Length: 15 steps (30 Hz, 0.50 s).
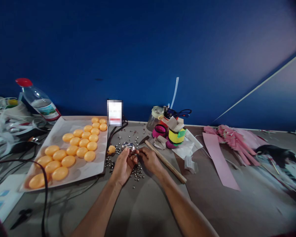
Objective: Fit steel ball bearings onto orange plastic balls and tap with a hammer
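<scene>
My left hand (123,164) grips a small shiny silver ball-like object (128,146) studded with metal pieces, held just above the table. My right hand (149,159) is closed in a pinch right beside it, fingertips touching the silver object; what it pinches is too small to make out. Several small silver studs (138,172) lie scattered on the table under and around both hands. One loose orange egg-shaped piece (111,149) lies just left of my left hand.
A tray (98,164) with several orange egg shapes lies at left. A hammer with a wooden handle (166,162) lies right of my hands. Behind stand tape rolls (176,136), a jar (156,117), scissors (184,113), a water bottle (40,102). Pink paper strips (220,161) lie at right, cables at left.
</scene>
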Motion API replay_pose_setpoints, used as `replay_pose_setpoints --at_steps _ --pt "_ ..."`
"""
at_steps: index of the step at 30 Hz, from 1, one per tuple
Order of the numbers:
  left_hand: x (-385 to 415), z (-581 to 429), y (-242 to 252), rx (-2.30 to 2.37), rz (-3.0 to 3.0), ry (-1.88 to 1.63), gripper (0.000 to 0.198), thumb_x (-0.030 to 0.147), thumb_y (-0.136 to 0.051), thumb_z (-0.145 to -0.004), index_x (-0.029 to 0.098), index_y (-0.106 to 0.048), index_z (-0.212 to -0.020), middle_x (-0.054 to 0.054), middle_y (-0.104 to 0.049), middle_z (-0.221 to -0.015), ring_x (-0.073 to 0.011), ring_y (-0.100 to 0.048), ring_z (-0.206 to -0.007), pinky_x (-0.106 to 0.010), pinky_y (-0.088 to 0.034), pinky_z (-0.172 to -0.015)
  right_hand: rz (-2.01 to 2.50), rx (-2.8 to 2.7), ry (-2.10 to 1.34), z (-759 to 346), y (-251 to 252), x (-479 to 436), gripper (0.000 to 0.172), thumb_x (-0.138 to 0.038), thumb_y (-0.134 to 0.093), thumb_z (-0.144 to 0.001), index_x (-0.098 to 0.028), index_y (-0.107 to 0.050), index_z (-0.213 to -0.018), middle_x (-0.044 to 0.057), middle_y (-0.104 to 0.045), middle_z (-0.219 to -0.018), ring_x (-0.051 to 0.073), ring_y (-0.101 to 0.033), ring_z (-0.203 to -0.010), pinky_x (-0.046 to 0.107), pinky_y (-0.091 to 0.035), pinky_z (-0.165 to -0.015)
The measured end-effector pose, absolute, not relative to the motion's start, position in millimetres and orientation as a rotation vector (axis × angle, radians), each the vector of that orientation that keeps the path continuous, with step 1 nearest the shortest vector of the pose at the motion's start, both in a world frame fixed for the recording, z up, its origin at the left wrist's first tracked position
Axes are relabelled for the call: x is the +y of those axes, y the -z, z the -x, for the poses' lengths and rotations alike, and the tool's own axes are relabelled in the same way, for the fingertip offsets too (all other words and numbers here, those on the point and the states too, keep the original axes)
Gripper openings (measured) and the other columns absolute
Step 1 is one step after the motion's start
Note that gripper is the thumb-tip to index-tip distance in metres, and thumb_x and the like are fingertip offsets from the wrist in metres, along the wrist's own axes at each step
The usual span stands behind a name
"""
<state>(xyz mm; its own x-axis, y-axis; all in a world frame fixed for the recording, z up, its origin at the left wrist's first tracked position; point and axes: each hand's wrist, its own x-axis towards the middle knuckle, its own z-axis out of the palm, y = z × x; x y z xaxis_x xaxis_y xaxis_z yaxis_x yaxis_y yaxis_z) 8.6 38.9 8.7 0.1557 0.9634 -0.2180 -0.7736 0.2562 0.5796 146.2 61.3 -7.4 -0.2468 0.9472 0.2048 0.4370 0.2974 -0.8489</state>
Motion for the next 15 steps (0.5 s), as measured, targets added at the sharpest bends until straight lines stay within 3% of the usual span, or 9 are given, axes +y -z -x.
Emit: replay_pose_setpoints --at_steps 5,9,15 --pt "39.8 -7.7 -9.0 0.600 -0.326 -1.288 0.030 0.040 -0.066 -0.076 0.012 -0.063 -0.087 -0.006 -0.066 -0.078 -0.0086 -0.053 -0.054 -0.020 -0.044 -0.052 1.228 -1.805 -0.930 -147.8 4.1 63.1 0.018 -0.020 -0.050 -0.082 -0.017 -0.067 -0.077 0.003 -0.060 -0.073 0.015 -0.056 -0.073 0.028 -0.044 -0.071" --pt "41.2 -6.1 -7.5 0.581 -0.254 -1.287 0.028 0.040 -0.067 -0.075 0.013 -0.062 -0.081 -0.006 -0.067 -0.079 -0.0093 -0.055 -0.056 -0.021 -0.046 -0.054 1.207 -1.753 -1.072 -151.7 0.2 64.0 0.023 -0.027 -0.048 -0.084 -0.018 -0.070 -0.083 0.002 -0.056 -0.069 0.014 -0.053 -0.064 0.027 -0.043 -0.062" --pt "44.1 -2.5 -2.2 0.556 -0.193 -1.292 0.024 0.037 -0.063 -0.079 0.014 -0.063 -0.082 -0.008 -0.069 -0.084 -0.0106 -0.056 -0.056 -0.024 -0.048 -0.056 1.228 -1.576 -1.307 -152.5 6.9 64.5 0.025 -0.020 -0.046 -0.079 -0.017 -0.069 -0.090 -0.002 -0.052 -0.057 0.010 -0.047 -0.049 0.023 -0.038 -0.051"
